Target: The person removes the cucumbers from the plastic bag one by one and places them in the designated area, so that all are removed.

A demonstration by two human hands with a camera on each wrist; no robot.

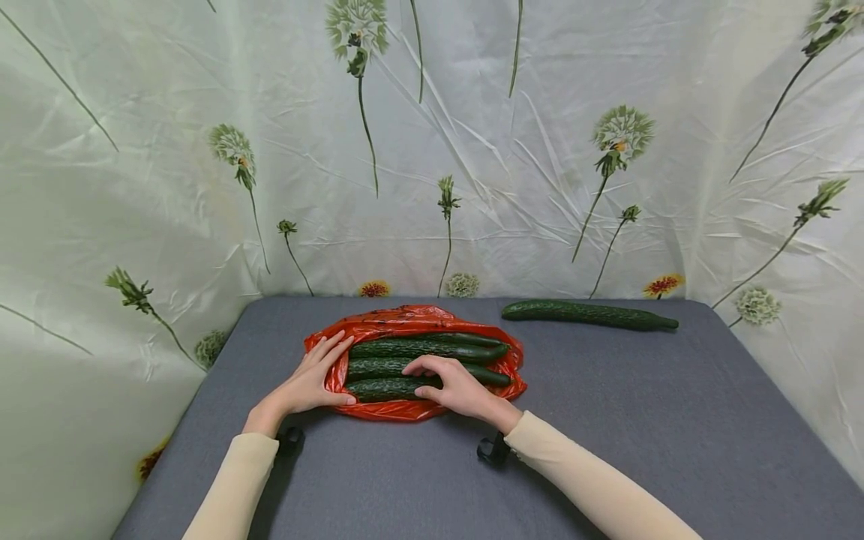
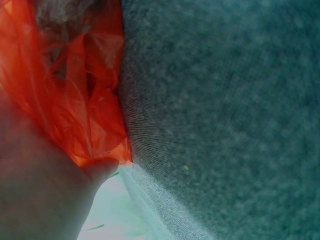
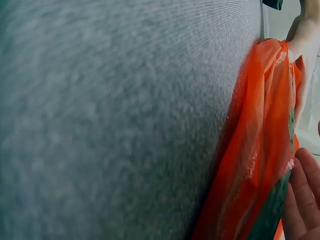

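Observation:
Several dark green cucumbers (image 1: 388, 388) lie side by side in an opened red plastic bag (image 1: 405, 411), its rim folded down around them. My left hand (image 1: 313, 382) rests on the bag's left end, fingers spread along the rim and thumb on the near edge. In the left wrist view the thumb side touches crumpled red plastic (image 2: 75, 110). My right hand (image 1: 455, 386) lies over the near cucumbers, its fingers gently bent and touching them, thumb apart from the index finger. In the right wrist view its fingers (image 3: 302, 185) rest beside a cucumber (image 3: 270, 212) at the bag's edge.
One single cucumber (image 1: 587, 315) lies outside the bag near the table's back right edge. The grey cloth-covered table (image 1: 405, 487) meets a pale curtain (image 1: 472, 187) printed with flowers behind. Black wrist camera mounts (image 1: 493, 451) hang below both wrists.

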